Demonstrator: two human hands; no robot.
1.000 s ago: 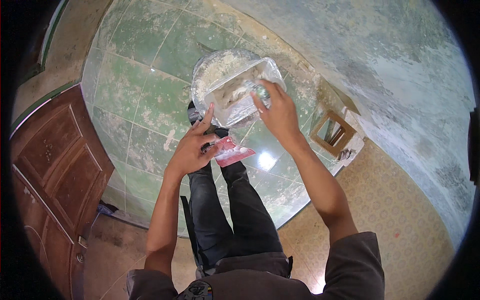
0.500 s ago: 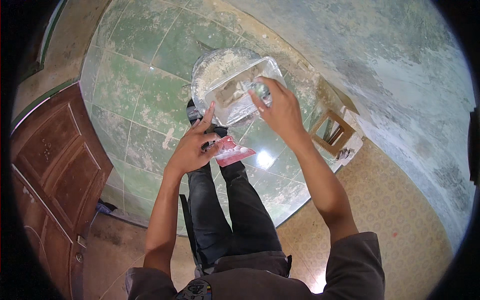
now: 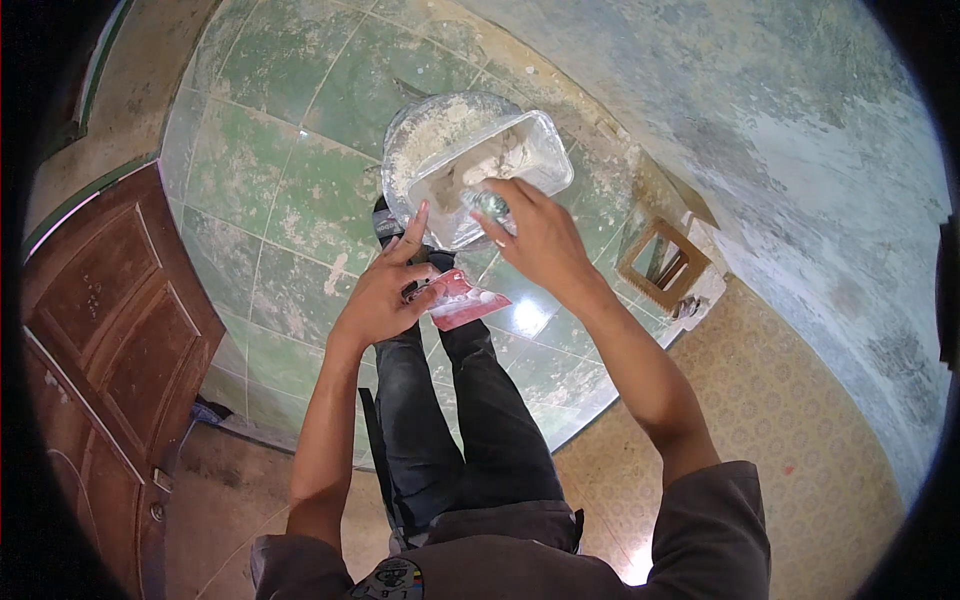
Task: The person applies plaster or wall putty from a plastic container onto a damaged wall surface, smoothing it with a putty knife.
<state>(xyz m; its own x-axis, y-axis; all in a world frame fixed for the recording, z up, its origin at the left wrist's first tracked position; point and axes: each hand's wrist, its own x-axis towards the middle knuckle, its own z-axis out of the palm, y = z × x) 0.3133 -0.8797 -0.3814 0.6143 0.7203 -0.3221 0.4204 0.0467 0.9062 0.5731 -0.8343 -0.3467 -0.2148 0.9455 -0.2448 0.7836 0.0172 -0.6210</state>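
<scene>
My left hand (image 3: 388, 288) holds a red flat scraper (image 3: 466, 300) smeared with white, between thumb and bent fingers. Its index finger reaches out against the near left corner of a clear rectangular plastic tub (image 3: 556, 165). In the tub lies greyish paste with a paler heap of powder (image 3: 505, 158) on its far right part. Bent over the tub's near side, my right hand (image 3: 540, 232) grips a clear, greenish rounded object (image 3: 487, 203). My fingers hide much of it, so I cannot tell its kind. Behind the tub sits a round bucket (image 3: 400, 125) with pale powder.
Green floor tiles (image 3: 310, 110) spotted with white dust surround the bucket. A brown notched frame-like piece (image 3: 660, 268) leans by a low ledge at right. A patchy plaster wall (image 3: 790, 110) rises on the right; a brown wooden door (image 3: 120, 330) stands at left.
My right hand has moved left and slightly toward me with the clear greenish object. The pale heap in the tub's far right part now shows. My left hand and the scraper have stayed put.
</scene>
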